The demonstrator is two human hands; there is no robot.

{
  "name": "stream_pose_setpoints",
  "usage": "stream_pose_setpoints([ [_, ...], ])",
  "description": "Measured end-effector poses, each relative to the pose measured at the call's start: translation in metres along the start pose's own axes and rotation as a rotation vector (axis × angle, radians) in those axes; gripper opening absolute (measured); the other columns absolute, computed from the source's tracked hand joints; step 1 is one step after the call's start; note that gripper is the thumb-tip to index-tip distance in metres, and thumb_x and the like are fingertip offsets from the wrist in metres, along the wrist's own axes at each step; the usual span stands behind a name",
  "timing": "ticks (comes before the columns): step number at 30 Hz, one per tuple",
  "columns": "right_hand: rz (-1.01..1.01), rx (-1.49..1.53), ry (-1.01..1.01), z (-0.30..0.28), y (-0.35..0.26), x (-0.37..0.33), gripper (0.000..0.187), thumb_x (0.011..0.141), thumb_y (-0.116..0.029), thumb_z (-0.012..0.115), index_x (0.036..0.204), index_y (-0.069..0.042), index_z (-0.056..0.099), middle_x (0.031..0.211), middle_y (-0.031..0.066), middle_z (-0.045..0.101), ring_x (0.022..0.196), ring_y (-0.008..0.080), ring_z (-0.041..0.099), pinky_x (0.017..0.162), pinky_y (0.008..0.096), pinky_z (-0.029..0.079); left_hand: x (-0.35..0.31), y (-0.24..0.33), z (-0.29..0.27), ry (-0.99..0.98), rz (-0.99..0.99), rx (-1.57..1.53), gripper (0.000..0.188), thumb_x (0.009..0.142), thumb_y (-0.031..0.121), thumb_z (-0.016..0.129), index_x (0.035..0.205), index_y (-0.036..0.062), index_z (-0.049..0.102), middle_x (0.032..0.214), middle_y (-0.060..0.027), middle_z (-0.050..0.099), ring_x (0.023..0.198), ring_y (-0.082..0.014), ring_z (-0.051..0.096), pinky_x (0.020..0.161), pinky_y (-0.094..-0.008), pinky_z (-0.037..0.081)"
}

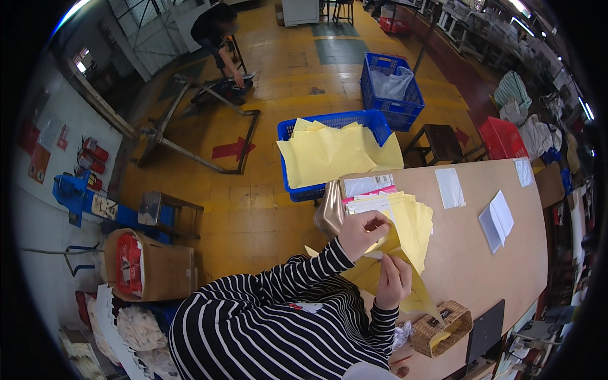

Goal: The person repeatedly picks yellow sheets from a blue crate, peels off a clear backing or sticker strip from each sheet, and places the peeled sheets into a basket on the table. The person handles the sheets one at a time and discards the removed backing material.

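Note:
My left hand point(362, 234) is closed in a pinch on the upper part of a yellow sheet point(415, 296), over the near left edge of the table point(468, 253). Just below and to the right, my right hand point(394, 280) pinches the same sheet, with the fingertips bent inward. A small white piece point(373, 254) shows on the sheet between the two hands; what it is I cannot tell. Beyond them lies a fanned pile of yellow sheets point(415, 218), with white and pink papers point(373, 201) at its left. The sheet's lower corner hangs toward a wicker basket point(453, 315).
A blue crate point(286, 171) heaped with yellow sheets stands past the table's far edge, beside a shiny gold-brown object point(330, 209). White papers point(497, 221) lie on the right. Behind are another blue crate point(411, 111), a stool point(441, 140) and a person point(212, 31) bending over a metal frame.

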State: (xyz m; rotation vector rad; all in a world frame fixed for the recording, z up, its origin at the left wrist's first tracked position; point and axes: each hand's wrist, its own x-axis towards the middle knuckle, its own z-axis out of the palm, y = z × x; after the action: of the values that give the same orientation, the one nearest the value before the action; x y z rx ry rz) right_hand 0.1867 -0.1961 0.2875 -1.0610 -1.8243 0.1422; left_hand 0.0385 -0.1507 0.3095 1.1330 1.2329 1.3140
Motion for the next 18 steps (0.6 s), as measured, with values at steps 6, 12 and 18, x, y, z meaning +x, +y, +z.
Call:
stream_pose_setpoints([
  [6, -0.017, 0.045, 0.061, -0.003, 0.002, -0.002, 0.021, 0.069, 0.009, 0.07, 0.086, -0.002, 0.064, 0.082, 0.0097, 0.063, 0.072, 0.0257, 0.058, 0.067, 0.035, 0.047, 0.01, -0.009, -0.012, 0.085, 0.041, 0.06, 0.014, 0.084, 0.012, 0.063, 0.091, -0.0001, 0.066, 0.08, -0.0065, 0.068, 0.071, -0.0092, 0.064, 0.067, -0.0219, 0.05],
  [12, -0.074, -0.145, 0.162, -0.014, 0.004, -0.004, 0.023, 0.07, 0.001, 0.072, 0.083, -0.011, 0.058, 0.084, 0.0012, 0.065, 0.08, 0.0205, 0.055, 0.082, 0.0391, 0.04, 0.028, -0.008, -0.04, 0.301, 0.336, 0.354, 0.012, 0.075, 0.009, 0.066, 0.083, 0.0003, 0.065, 0.119, -0.012, 0.061, 0.113, -0.0261, 0.053, 0.099, -0.0355, 0.038],
  [18, -0.039, -0.254, 0.208, -0.023, 0.009, -0.004, 0.025, 0.071, -0.001, 0.071, 0.083, -0.016, 0.055, 0.085, -0.0032, 0.066, 0.084, 0.0193, 0.053, 0.089, 0.0401, 0.035, 0.041, -0.005, -0.062, 0.46, 0.394, 0.565, 0.009, 0.07, 0.011, 0.067, 0.074, 0.0027, 0.066, 0.131, -0.0129, 0.052, 0.124, -0.031, 0.042, 0.106, -0.0387, 0.029],
])
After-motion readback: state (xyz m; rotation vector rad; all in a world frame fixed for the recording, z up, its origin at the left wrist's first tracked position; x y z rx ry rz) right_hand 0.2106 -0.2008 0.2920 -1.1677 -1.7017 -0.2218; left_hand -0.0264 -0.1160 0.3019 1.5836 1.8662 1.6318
